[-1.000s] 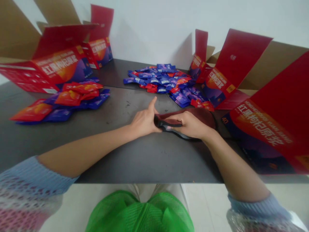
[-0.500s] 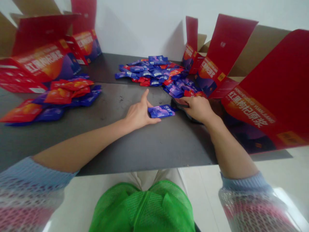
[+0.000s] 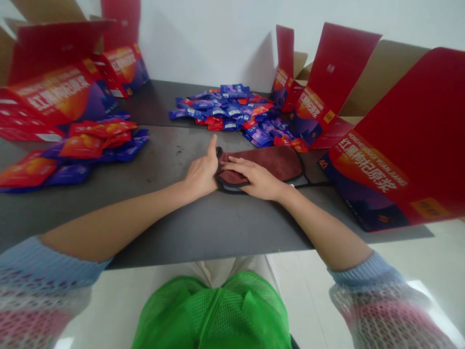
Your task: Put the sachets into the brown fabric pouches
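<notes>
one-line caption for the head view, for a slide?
Both hands, left hand and right hand, rest on a dark red pouch on a grey table, sachets piled behind.

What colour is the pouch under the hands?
Dark maroon pouch with a black cord, seen in the head view.

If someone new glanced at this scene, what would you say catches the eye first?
Probably the two hands meeting mid-table: the left hand at the mouth of a dark red pouch, the right hand flat on it. Next, the heap of blue and red sachets behind, and the open red cartons on both sides.
</notes>
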A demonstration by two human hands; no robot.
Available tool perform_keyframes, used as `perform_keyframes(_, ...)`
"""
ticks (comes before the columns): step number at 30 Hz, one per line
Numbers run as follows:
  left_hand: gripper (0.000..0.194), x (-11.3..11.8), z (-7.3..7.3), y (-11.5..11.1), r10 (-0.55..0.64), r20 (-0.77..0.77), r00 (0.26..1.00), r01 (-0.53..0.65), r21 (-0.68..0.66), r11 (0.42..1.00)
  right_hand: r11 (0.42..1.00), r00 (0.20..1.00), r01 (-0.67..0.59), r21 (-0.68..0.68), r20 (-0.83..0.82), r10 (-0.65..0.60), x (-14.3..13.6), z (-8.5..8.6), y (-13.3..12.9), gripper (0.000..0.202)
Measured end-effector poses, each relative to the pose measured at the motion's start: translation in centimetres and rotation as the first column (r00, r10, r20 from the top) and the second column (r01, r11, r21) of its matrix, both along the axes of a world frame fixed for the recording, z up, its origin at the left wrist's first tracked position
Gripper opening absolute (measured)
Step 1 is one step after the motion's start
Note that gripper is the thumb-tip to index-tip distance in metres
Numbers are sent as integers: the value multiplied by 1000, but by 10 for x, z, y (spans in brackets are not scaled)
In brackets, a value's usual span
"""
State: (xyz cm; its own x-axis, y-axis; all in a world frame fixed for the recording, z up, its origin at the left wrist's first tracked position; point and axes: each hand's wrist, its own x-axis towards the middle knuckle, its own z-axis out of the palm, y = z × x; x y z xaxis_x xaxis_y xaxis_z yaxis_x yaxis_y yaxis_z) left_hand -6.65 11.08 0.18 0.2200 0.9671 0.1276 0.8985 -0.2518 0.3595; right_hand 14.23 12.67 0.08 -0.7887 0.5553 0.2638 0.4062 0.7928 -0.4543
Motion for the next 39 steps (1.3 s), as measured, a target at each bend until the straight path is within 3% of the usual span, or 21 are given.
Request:
perform_keyframes(2, 117, 0, 0, 0, -4, -3, 1000, 4, -4, 1000, 1000, 999, 13, 21, 37, -13, 4, 1, 3, 57)
perform_keyframes(7, 128, 1, -2, 1, -2, 91, 996, 1, 5, 1000, 981, 972, 187, 48, 133, -192, 17, 16, 7, 47)
perform_keyframes(13, 118, -1, -4, 2, -59, 177, 982, 56, 22, 998, 891, 832, 426, 156, 320, -453, 43, 31, 8, 43)
perform_keyframes(19, 107, 0, -3, 3, -77, 159, 984, 74, 25, 997, 825, 797, 515, 233, 223, -561, 50, 20, 16, 44)
perform_keyframes(24, 114, 1, -3, 1, -66, 167, 984, 64, 16, 998, 882, 890, 454, 124, -15, -456, 42, 9, 15, 47)
perform_keyframes(27, 118, 2, -4, 1, -55, 176, 983, 55, 5, 998, 906, 904, 419, 68, -125, -409, 37, 8, 12, 44)
perform_keyframes(31, 121, 2, -5, 1, -42, 180, 983, 41, 9, 999, 931, 925, 363, 29, -130, -356, 27, 3, 8, 42)
perform_keyframes(36, 124, 2, -4, 0, -29, 127, 991, 26, 25, 999, 982, 976, 188, 21, -114, -185, 11, -10, 11, 42)
perform_keyframes(39, 119, 3, -2, -1, -23, 108, 994, 21, 22, 1000, 991, 979, 116, -69, -163, -126, 6, -13, 15, 42)
